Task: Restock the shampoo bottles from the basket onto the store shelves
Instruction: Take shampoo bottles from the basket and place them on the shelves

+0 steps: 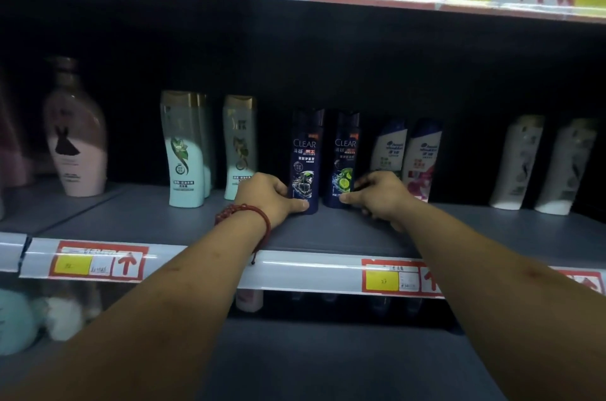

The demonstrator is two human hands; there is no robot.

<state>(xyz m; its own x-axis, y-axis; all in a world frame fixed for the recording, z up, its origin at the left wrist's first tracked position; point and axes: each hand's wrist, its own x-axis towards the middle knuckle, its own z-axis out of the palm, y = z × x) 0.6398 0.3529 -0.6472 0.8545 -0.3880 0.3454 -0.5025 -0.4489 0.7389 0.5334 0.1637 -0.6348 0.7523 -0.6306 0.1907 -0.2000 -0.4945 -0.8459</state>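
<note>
- Both forearms reach straight out over the front edge of the shelf [328,233], crossing its price strip [295,271]; a red bead bracelet [244,213] circles the left wrist.
- The left hand [267,195] grips the base of the left dark-blue bottle [304,154], thumb laid across its lower front and fingers curled round its left side.
- The right hand [382,195] holds the base of the right dark-blue bottle [345,154], thumb tip on its lower front and fingers curled at its right side.
- Both bottles stand upright at the middle of the shelf, side by side and touching or nearly so.
- Mint-green bottles [183,151] stand to their left and white-and-blue bottles [390,148] just to their right.
- Toward the left end is a pink bottle [77,138], and toward the right end are white bottles [521,161].
</note>
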